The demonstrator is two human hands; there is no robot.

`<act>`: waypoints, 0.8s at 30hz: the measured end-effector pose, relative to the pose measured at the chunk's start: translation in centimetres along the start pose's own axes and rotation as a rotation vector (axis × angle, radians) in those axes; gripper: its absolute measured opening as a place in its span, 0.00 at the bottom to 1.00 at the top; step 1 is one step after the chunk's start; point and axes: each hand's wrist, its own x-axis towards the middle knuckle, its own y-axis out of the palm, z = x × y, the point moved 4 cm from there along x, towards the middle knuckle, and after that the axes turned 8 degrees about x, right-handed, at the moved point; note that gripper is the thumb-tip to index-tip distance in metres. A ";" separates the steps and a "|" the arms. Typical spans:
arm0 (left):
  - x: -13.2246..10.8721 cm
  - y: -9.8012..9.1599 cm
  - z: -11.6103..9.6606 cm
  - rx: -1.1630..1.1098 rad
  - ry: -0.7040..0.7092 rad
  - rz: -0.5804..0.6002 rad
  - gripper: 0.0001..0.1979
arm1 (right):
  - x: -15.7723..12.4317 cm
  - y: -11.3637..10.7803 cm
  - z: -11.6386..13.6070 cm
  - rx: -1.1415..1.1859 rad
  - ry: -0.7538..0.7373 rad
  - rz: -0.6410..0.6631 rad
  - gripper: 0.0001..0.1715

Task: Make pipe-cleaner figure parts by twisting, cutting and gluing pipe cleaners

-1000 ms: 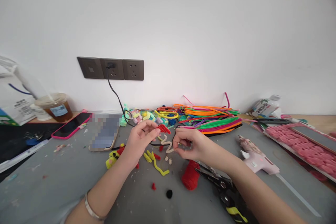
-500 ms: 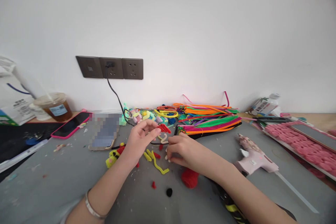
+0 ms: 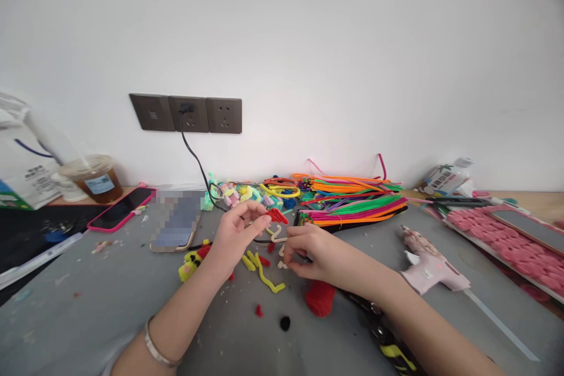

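Observation:
Between thumb and fingers, my left hand (image 3: 247, 226) pinches a small folded red pipe cleaner (image 3: 277, 216). A cream pipe cleaner (image 3: 277, 234), bent in zigzags, runs from beside those fingertips down to my right hand (image 3: 308, 249). The right fingers are closed at its lower bends and partly hide it. Below the hands lie bent yellow pipe cleaner pieces (image 3: 263, 273) and a small red scrap (image 3: 259, 310). A red fuzzy ball (image 3: 319, 298) sits under the right wrist, with a black pompom (image 3: 285, 323) nearer me. Beside the left wrist is a yellow fuzzy figure (image 3: 188, 267).
Bundles of coloured pipe cleaners (image 3: 352, 211) lie by the wall. A pink glue gun (image 3: 434, 267) rests at right, with black-handled pliers (image 3: 376, 329) under my right forearm. Phones (image 3: 176, 223) and a cup of brown drink (image 3: 99, 179) stand left.
My right hand has shifted slightly right, showing more of the cream pipe cleaner's bends. The left hand keeps its pinch on the red piece. The view has moved a little.

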 end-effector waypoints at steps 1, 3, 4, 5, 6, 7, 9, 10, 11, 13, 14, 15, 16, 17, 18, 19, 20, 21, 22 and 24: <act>0.0 0.0 0.0 0.005 -0.005 -0.005 0.09 | -0.2 -0.5 -0.1 0.069 -0.001 -0.029 0.09; 0.0 -0.1 0.0 0.016 -0.016 -0.008 0.10 | -0.4 -1.7 -0.4 0.156 0.006 -0.097 0.07; 0.0 0.0 0.0 0.028 -0.020 -0.007 0.10 | -0.5 -2.3 -0.5 0.176 0.019 -0.144 0.06; -0.1 0.0 0.0 0.045 -0.019 -0.001 0.10 | -0.6 -2.9 -0.7 0.189 0.042 -0.205 0.06; -0.1 0.0 0.0 0.066 -0.012 0.005 0.10 | -0.6 -3.3 -1.0 0.206 0.074 -0.274 0.06; -0.1 0.1 0.0 0.089 -0.002 0.016 0.10 | -0.7 -3.7 -1.2 0.232 0.107 -0.349 0.07; -0.2 0.3 -0.2 0.131 0.016 0.036 0.09 | -0.8 -4.1 -1.5 0.302 0.149 -0.483 0.09; -0.2 0.5 -0.2 0.147 0.021 0.042 0.09 | -0.8 -4.0 -1.6 0.340 0.159 -0.532 0.11; -0.2 0.6 -0.3 0.159 0.022 0.049 0.09 | -0.8 -3.8 -1.7 0.372 0.167 -0.562 0.12; -0.2 0.8 -0.4 0.181 0.017 0.063 0.09 | -0.7 -3.3 -1.5 0.415 0.178 -0.591 0.14; -0.3 1.0 -0.4 0.190 0.018 0.070 0.09 | -0.7 -3.1 -1.4 0.426 0.184 -0.594 0.14; -0.3 1.0 -0.4 0.199 0.020 0.078 0.09 | -0.6 -2.9 -1.3 0.435 0.188 -0.595 0.14; -0.4 1.1 -0.3 0.208 0.022 0.085 0.08 | -0.6 -2.7 -1.2 0.444 0.191 -0.593 0.14; -0.4 1.1 -0.3 0.215 0.024 0.089 0.08 | -0.6 -2.5 -1.1 0.453 0.193 -0.592 0.13; -0.4 1.1 -0.3 0.221 0.025 0.090 0.08 | -0.6 -2.4 -1.0 0.461 0.195 -0.592 0.13; -0.5 1.1 -0.2 0.224 0.025 0.090 0.08 | -0.6 -2.4 -0.9 0.466 0.199 -0.592 0.13; -0.5 1.1 -0.2 0.226 0.024 0.089 0.08 | -0.6 -2.3 -0.9 0.468 0.203 -0.595 0.13; -0.5 1.1 -0.1 0.226 0.022 0.089 0.08 | -0.6 -2.3 -0.8 0.468 0.205 -0.598 0.13; -0.5 1.1 -0.1 0.226 0.021 0.090 0.08 | -0.6 -2.2 -0.8 0.466 0.205 -0.603 0.13; -0.5 1.1 -0.1 0.227 0.025 0.095 0.08 | -0.6 -2.2 -0.6 0.453 0.202 -0.616 0.13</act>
